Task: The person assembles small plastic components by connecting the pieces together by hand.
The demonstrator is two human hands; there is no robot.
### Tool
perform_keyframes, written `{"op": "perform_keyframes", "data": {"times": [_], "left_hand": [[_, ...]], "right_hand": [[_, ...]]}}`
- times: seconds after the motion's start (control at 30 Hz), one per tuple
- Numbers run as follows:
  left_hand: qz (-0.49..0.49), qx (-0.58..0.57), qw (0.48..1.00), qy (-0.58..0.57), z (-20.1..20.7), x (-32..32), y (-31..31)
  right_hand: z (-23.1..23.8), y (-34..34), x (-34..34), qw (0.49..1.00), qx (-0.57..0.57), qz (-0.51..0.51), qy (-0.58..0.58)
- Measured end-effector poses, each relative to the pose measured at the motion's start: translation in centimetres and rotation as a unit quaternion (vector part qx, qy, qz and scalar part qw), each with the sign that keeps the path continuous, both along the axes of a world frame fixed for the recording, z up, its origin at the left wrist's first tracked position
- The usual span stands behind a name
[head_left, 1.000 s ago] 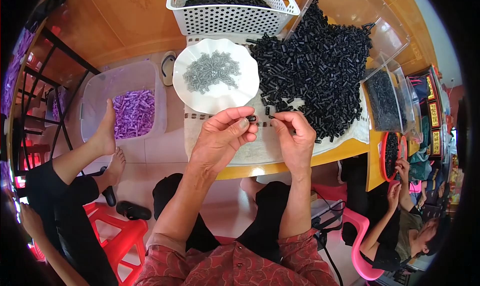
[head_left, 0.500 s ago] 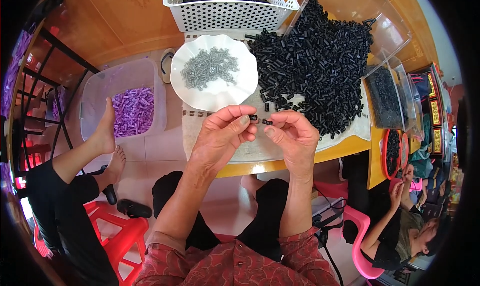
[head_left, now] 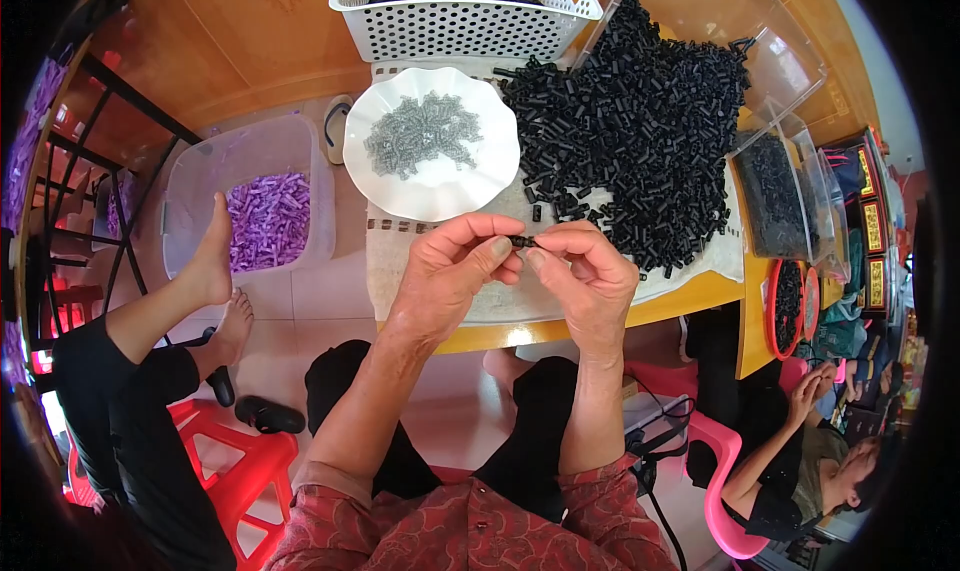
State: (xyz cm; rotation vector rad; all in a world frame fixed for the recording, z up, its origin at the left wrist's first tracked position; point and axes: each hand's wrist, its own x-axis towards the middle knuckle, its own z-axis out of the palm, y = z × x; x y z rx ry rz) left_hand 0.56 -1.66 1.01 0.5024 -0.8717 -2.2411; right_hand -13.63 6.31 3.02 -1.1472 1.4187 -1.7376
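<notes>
Black tubular parts [head_left: 522, 241], small enough to be mostly hidden by my fingers, sit end to end at the centre of the frame. My left hand [head_left: 445, 266] pinches one side of them between thumb and forefinger, its other fingers curled in below; my right hand [head_left: 590, 271] closes on the other side in a similar pinch. The ends meet or nearly meet between my fingertips, but I cannot tell whether they are joined.

I take the step in hand to be lining up and mating these ends. As I judge it, the next move calls for a straight, even push, or perhaps a small twist, with both pinches steady so neither part tips or slips.

Both hands hang just above the pale cloth [head_left: 400, 281] near the front edge of the counter [head_left: 690, 301]. Just above my fingertips lies one loose black piece [head_left: 537, 213], and from there a big heap of black cylinders [head_left: 640, 141] spreads to the upper right. Above my left hand, a white scalloped plate [head_left: 470, 196] holds a cluster of small clear-grey pieces [head_left: 425, 136], too fine to make out singly. At the top of the frame, a white perforated basket [head_left: 460, 36] holds more black parts.
</notes>
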Motion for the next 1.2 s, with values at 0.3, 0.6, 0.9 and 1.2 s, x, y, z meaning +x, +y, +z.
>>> {"op": "perform_keyframes", "data": {"times": [0.3, 0.6, 0.9, 1.2], "left_hand": [[0.010, -0.078, 0.997, -0.024, -0.20, 0.04, 0.03], [0.014, -0.123, 0.990, -0.070, -0.04, 0.09, 0.07], [-0.013, -0.069, 0.998, 0.003, 0.03, 0.32, -0.05], [-0.031, 0.001, 0.997, 0.070, -0.08, 0.33, -0.21]], "right_hand": [[0.18, -0.04, 0.14, 0.996, -0.008, -0.034, 0.079], [0.27, 0.43, -0.30, 0.994, 0.021, 0.000, 0.108], [0.70, 0.42, 0.44, 1.000, -0.002, 0.003, -0.006], [0.61, 0.52, 0.32, 1.000, 0.000, 0.003, -0.012]]}}
